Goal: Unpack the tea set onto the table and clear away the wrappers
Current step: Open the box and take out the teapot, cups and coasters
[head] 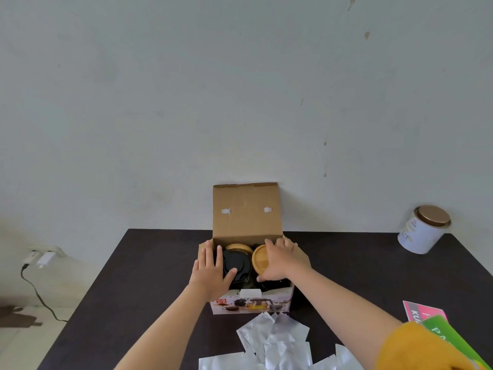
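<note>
A pale, stained wall fills the upper frame; below it a dark table (149,289) runs to the bottom edge. At centre stands an opened cardboard box (246,212), flap upright against the wall, with the tea set packed tight inside. The left hand (210,273) lies on the black teapot lid (237,263), fingers straight and slightly spread over the box's left rim, thumb on the lid. The right hand (277,263) curls round a wooden coaster (262,259), fingers over its far edge, thumb at its near edge. A second wooden disc (238,247) shows behind the lid.

The risk, as I judge it: the pieces sit tightly, so pulling the coaster could snag and drag whatever lies beneath it, or tip the box. Silver foil wrappers (280,340) lie at lower centre, just before the box, and anything set on them may slide. A white tin (422,231) stands at upper right, well apart.
</note>
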The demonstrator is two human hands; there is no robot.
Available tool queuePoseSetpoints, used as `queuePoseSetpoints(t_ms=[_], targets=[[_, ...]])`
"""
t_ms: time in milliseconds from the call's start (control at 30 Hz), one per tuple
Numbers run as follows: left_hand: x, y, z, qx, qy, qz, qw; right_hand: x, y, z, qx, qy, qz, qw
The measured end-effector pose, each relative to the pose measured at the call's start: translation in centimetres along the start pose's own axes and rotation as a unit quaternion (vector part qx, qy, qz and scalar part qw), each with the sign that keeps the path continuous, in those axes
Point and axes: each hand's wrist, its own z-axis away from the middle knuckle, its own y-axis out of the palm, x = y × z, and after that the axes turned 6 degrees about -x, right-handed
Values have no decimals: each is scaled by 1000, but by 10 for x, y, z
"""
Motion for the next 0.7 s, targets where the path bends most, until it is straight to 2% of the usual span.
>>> queuePoseSetpoints(t_ms=[200,400,567,700], targets=[[0,0,0,-18,-10,-19,1000,2,-11,-3,-31,-8,20,999],[-13,-4,9,-49,-19,-27,998,-8,-14,-10,-109,-12,-83,990],[-58,-8,15,-108,-50,31,992,-42,-17,-10,-124,14,-134,983],[-106,-6,18,-92,-98,90,987,-90,-8,-2,-138,69,-148,977]])
